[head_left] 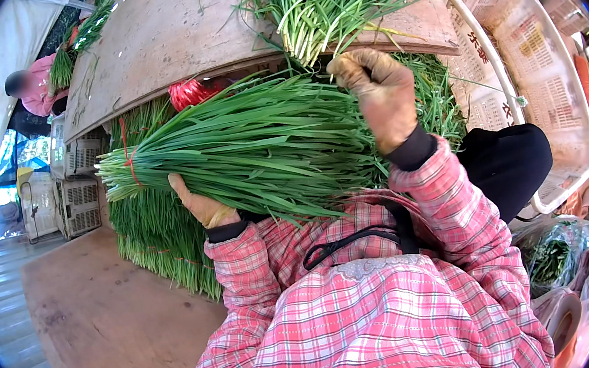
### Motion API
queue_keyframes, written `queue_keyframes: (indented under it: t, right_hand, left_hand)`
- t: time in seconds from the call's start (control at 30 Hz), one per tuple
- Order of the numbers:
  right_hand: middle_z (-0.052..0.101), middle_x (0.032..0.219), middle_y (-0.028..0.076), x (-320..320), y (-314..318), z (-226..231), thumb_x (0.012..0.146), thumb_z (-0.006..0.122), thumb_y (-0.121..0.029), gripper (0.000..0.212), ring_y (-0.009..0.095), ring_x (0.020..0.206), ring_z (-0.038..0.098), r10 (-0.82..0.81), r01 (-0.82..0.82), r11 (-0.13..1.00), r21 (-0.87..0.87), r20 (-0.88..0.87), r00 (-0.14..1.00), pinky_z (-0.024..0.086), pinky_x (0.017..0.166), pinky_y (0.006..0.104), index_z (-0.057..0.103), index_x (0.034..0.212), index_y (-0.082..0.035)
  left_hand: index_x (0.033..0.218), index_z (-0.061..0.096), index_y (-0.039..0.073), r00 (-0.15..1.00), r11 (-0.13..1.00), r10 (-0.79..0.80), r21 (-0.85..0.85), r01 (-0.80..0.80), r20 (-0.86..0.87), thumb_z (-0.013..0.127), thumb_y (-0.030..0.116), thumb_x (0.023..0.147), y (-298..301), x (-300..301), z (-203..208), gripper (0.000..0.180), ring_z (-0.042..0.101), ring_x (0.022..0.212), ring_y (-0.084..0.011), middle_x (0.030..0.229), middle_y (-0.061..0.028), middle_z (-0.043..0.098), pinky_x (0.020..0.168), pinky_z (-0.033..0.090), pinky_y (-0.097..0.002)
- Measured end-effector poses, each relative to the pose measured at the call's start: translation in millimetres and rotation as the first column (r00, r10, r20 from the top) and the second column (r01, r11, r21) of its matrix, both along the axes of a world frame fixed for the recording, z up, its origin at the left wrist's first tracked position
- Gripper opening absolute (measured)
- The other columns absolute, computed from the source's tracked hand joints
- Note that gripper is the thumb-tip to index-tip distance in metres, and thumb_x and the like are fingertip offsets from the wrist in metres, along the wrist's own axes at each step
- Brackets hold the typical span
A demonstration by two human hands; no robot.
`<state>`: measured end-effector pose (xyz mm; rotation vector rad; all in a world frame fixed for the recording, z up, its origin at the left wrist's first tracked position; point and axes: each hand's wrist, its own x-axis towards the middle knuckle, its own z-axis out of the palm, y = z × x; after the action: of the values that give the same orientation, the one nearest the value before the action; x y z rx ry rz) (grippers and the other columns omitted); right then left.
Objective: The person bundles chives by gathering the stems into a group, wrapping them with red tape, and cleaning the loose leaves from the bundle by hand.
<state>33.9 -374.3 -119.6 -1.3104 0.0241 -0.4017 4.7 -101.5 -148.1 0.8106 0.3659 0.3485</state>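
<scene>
A big bundle of garlic chives (252,141) lies across my lap, its pale stem ends to the left and its long green leaves running right. A red tie (132,163) goes round it close to the stem ends. My left hand (203,205), in a stained tan glove, grips the bundle from its near side; the thumb shows and the other fingers are hidden beneath. Above the leaf tips, my right hand (380,89) is raised with the gloved fingers curled into a pinch. Whatever it may hold is too small to make out.
Loose chives (332,10) lie on the wooden board (166,38) ahead, with red ties (191,93) by its edge. More tied bundles (161,233) are stacked to the left. A white plastic crate (545,65) stands at right. Another person (43,82) sits at far left.
</scene>
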Motion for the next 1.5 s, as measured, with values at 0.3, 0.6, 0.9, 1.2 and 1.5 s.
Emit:
queue_keyframes:
  t: [0.3,0.6,0.9,1.2,1.5]
  right_hand:
    - [0.065,0.081,0.011,37.4,5.4,-11.2,0.083,0.064,-0.014,0.025,0.029,0.073,0.064,0.261,0.055,0.304,-0.951,0.138,0.955,0.051,0.060,0.0359,0.067,0.108,-0.011]
    - [0.058,0.066,0.001,15.7,-64.3,16.1,0.086,0.069,-0.024,0.027,0.008,0.064,0.050,0.150,-0.182,0.869,-0.459,-0.106,0.983,0.044,0.059,0.0245,0.066,0.087,0.003]
    - [0.065,0.105,0.015,40.1,-1.0,16.3,0.089,0.058,-0.018,0.018,0.028,0.083,0.064,0.218,-0.027,0.280,-0.960,0.036,0.975,0.051,0.073,0.0391,0.067,0.102,-0.009]
    - [0.064,0.074,0.008,45.0,-15.0,3.4,0.086,0.066,-0.013,0.015,0.013,0.069,0.057,0.025,-0.009,0.967,-0.256,0.059,0.998,0.047,0.065,0.0274,0.067,0.087,0.002]
    - [0.061,0.075,0.009,-42.4,-51.6,11.9,0.083,0.071,-0.017,0.018,0.021,0.067,0.060,0.352,-0.235,0.747,-0.622,0.070,0.934,0.050,0.062,0.0308,0.067,0.087,0.000]
  left_hand:
    - [0.131,0.050,0.008,1.000,1.000,-0.004,0.026,0.004,-0.009,0.045,0.048,0.094,1.1,2.2,-0.3,0.055,0.052,0.113,-0.0289,0.130,-0.0091,0.054,0.098,0.042,-0.0438]
    - [0.132,0.049,0.007,0.999,0.996,-0.042,-0.083,0.042,-0.009,0.045,0.048,0.094,4.5,4.4,6.3,0.056,0.051,0.115,-0.0295,0.132,-0.0093,0.053,0.100,0.042,-0.0443]
    - [0.132,0.049,0.007,0.999,0.999,0.030,0.039,-0.029,-0.034,0.043,0.045,0.095,-8.5,4.6,14.3,0.053,0.051,0.115,-0.0286,0.131,-0.0091,0.053,0.100,0.041,-0.0431]
    - [0.127,0.052,0.006,1.000,0.998,0.011,0.068,-0.009,-0.026,0.042,0.044,0.096,6.4,12.1,3.6,0.050,0.053,0.113,-0.0278,0.127,-0.0086,0.056,0.098,0.043,-0.0426]
    - [0.125,0.053,0.007,0.998,0.999,0.022,0.030,-0.020,-0.063,0.041,0.044,0.096,-10.3,20.2,13.6,0.048,0.054,0.110,-0.0295,0.127,-0.0086,0.056,0.095,0.045,-0.0445]
